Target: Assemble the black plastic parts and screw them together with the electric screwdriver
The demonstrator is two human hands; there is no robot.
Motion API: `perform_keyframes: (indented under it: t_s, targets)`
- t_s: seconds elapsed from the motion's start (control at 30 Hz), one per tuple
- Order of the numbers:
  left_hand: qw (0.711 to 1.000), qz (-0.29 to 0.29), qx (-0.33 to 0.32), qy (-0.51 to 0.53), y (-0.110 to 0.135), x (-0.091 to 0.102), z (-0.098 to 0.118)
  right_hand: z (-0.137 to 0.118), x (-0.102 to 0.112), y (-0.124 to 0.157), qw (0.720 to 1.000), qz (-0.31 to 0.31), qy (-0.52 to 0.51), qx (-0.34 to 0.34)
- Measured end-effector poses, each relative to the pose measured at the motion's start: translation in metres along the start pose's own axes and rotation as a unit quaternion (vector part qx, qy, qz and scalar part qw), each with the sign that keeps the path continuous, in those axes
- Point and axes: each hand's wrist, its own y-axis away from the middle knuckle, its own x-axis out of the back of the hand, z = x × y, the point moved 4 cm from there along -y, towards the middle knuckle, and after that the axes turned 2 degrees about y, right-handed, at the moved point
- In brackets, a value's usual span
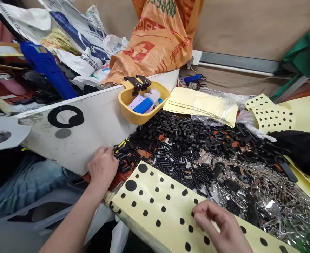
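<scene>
Shiny metal pieces (273, 211) glint toward the right edge of the bench (121, 178), dull plastic parts (170, 130) beside them; along the near edge lies a smooth, paper-like sheet (170, 230), at the left a scuffed board (99, 123).

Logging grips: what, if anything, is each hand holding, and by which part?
Cannot tell: the left hand hides its fingertips beside black parts; the right hand may pinch a black dot over the dotted yellow sheet.

What the left hand (103, 167) grasps is hidden by its knuckles. Whether the right hand (220, 225) pinches anything is too small to tell. The bottom edge cuts off the dotted sheet (170, 230).
</scene>
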Motion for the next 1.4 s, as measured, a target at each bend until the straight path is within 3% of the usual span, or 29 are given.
perform_keyframes:
  t_s: [0.07,0.13,0.23,0.33,0.43,0.53,0.7,0.87,0.97,1.03,1.1,1.17,1.27,1.4]
  targets:
    - [1.0,0.005,-0.005,0.009,0.0,0.003,0.0,-0.009,0.012,-0.028,0.994,-0.017,0.097,0.039]
    - [0.999,0.011,-0.014,0.028,0.001,0.005,-0.001,-0.015,0.025,-0.06,0.968,0.013,0.245,0.057]
    - [0.998,0.01,-0.022,0.062,0.004,0.005,-0.005,-0.017,0.041,-0.108,0.94,0.066,0.332,0.041]
    - [0.996,0.02,-0.022,0.088,0.011,0.006,-0.011,-0.015,0.043,-0.143,0.919,0.068,0.387,0.029]
    - [0.989,0.048,-0.039,0.136,0.023,0.01,-0.011,-0.011,0.033,-0.161,0.906,0.04,0.42,0.04]
    - [0.968,0.064,-0.091,0.223,0.043,0.015,0.005,-0.008,0.023,-0.168,0.9,0.024,0.432,0.06]
    - [0.914,-0.008,-0.178,0.364,0.077,0.017,0.051,-0.01,0.026,-0.172,0.92,0.038,0.383,0.074]
    - [0.876,-0.067,-0.216,0.425,0.094,0.02,0.073,-0.027,0.072,-0.141,0.961,0.115,0.25,0.034]
    - [0.861,-0.13,-0.201,0.448,0.097,0.017,0.086,-0.035,0.092,-0.095,0.984,0.106,0.14,0.025]
    - [0.855,-0.171,-0.215,0.441,0.099,0.015,0.106,-0.033,0.097,-0.061,0.995,0.098,0.009,0.025]
    - [0.852,-0.199,-0.28,0.395,0.102,0.011,0.137,-0.026,0.098,-0.028,0.993,0.112,-0.014,0.024]
    - [0.841,-0.217,-0.386,0.313,0.107,0.006,0.175,-0.018,0.094,-0.002,0.993,0.115,0.012,0.029]
    - [0.806,-0.238,-0.474,0.263,0.111,-0.004,0.221,-0.005,0.087,0.029,0.988,0.151,0.004,-0.013]
    - [0.773,-0.261,-0.537,0.214,0.119,-0.014,0.254,0.008,0.087,0.061,0.962,0.244,-0.049,-0.109]
